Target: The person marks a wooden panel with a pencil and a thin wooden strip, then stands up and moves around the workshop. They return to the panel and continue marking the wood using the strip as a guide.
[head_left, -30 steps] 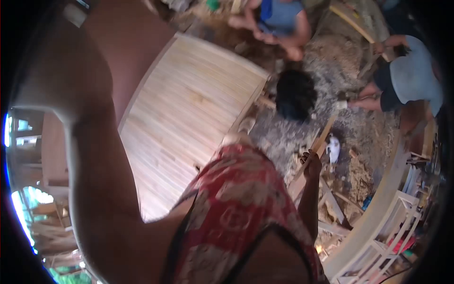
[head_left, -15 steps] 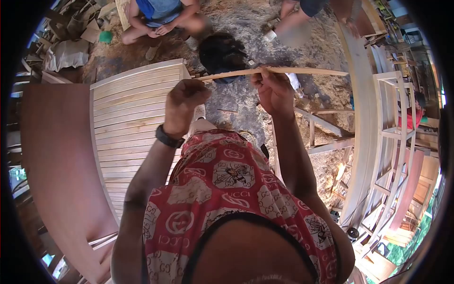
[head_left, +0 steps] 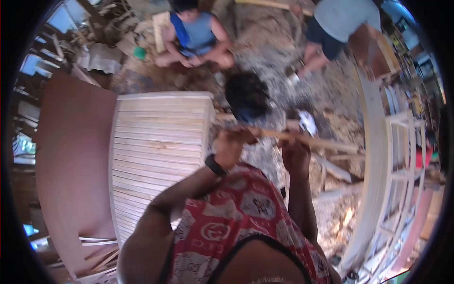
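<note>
A long, thin wooden strip point(head_left: 326, 142) runs roughly level in front of my body, its right end reaching toward the long pale board. Near its left end, my left hand point(head_left: 234, 144), with a dark watch on the wrist, has its fingers closed on it. Farther right along the strip, my right hand point(head_left: 295, 149) pinches it. Both hands are slightly blurred. Left of my left hand stands a slatted wooden panel point(head_left: 158, 151). Just beyond my hands is the dark-haired head point(head_left: 246, 94) of a person low down.
A seated person point(head_left: 198, 40) is at the top, and another person bends point(head_left: 345, 23) at the upper right. A brown sheet point(head_left: 78, 161) lies left of the slats. Along the right run a long pale board point(head_left: 373, 165) and a wooden frame point(head_left: 402, 175). Shavings cover the floor.
The view has shifted, so the hands, panel and people appear lower and farther right. My left hand has come closer to my right hand along the strip, which now slants down to the right.
</note>
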A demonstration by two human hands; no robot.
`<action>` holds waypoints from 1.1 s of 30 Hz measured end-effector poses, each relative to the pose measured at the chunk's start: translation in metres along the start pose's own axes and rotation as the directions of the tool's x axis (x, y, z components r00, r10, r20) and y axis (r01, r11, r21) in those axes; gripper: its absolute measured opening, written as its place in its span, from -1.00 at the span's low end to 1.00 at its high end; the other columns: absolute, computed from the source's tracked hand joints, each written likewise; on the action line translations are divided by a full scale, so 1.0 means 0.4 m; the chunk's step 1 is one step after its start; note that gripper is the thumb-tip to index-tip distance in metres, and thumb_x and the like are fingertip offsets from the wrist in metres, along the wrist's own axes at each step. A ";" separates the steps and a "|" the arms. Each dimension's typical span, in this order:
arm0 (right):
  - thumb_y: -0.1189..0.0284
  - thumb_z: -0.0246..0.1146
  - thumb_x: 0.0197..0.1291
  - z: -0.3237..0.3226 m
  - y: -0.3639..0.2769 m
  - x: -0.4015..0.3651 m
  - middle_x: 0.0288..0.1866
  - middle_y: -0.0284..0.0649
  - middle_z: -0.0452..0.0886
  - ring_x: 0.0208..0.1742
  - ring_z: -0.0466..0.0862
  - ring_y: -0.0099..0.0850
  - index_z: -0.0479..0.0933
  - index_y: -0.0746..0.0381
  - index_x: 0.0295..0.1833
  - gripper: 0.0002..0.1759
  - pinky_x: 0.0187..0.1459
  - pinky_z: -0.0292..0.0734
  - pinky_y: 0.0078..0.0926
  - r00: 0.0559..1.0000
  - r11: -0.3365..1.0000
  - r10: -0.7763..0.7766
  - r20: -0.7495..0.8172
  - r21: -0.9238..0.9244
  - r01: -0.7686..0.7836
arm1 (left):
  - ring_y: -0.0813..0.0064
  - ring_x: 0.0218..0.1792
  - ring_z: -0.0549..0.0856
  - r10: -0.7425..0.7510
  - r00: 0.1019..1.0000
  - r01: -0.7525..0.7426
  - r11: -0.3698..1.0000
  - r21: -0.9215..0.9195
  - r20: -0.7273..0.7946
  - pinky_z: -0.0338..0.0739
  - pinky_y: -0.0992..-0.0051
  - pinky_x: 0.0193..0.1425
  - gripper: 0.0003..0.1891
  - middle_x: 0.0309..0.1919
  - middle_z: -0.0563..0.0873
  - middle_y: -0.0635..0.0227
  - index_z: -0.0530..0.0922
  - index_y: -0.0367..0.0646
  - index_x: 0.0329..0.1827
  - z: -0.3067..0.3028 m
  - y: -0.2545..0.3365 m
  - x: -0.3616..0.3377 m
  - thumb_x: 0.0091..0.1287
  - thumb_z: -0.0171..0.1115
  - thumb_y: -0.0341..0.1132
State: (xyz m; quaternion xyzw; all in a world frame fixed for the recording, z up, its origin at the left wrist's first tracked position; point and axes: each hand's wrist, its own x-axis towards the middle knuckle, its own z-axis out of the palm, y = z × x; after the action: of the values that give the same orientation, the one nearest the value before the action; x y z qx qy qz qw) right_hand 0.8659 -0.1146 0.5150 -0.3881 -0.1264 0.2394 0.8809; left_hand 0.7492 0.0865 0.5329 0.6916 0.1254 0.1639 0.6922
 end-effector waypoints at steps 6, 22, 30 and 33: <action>0.39 0.20 0.54 0.054 0.039 -0.023 -0.10 0.00 0.75 -0.15 0.77 -0.29 0.62 0.50 0.10 -0.67 -0.08 0.70 -0.34 0.978 0.940 0.174 -0.115 -0.276 -0.200 | 0.59 -0.37 0.74 -0.243 0.967 0.233 0.965 0.123 0.075 0.64 0.51 -0.24 -0.75 -0.41 0.80 0.30 0.78 -0.34 -0.12 0.047 0.080 0.009 0.53 0.31 -0.29; 0.52 0.31 0.40 -0.087 -0.055 0.002 -0.26 -0.20 0.69 -0.42 0.64 -0.43 0.68 0.36 -0.19 -0.87 -0.33 0.60 -0.50 0.944 0.998 -0.039 -0.327 0.035 0.053 | 0.46 -0.40 0.81 -0.116 0.993 0.116 0.993 -0.026 -0.008 0.73 0.45 -0.32 -0.76 -0.42 0.79 0.28 0.70 -0.31 -0.05 -0.163 -0.016 0.026 0.55 0.26 -0.26; 0.53 0.32 0.36 -0.121 -0.141 -0.036 -0.27 -0.16 0.73 -0.42 0.72 -0.36 0.71 0.47 -0.16 -0.82 -0.35 0.73 -0.39 0.964 0.930 -0.142 -0.226 -0.365 0.051 | 0.55 -0.55 0.62 -0.092 0.972 0.094 0.996 -0.002 -0.217 0.52 0.49 -0.42 -0.58 -0.59 0.63 0.33 0.56 -0.20 -0.44 -0.250 0.100 0.058 0.56 0.27 -0.10; 0.47 0.32 0.35 -0.043 -0.069 -0.042 -0.33 -0.14 0.73 -0.41 0.74 -0.37 0.72 0.43 -0.20 -0.80 -0.30 0.67 -0.42 0.987 0.801 -0.104 -0.120 -0.599 0.011 | 0.52 -0.28 0.75 -0.061 0.986 0.078 0.992 -0.104 0.156 0.66 0.45 -0.12 -0.76 -0.25 0.75 0.31 0.64 -0.30 -0.02 -0.147 0.049 0.051 0.56 0.29 -0.24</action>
State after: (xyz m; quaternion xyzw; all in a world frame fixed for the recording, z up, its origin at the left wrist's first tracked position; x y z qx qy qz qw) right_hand 0.8676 -0.1501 0.5235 -0.6577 -0.1419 0.1315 0.7280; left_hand 0.7434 0.1484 0.5529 0.6582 0.0871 0.0930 0.7420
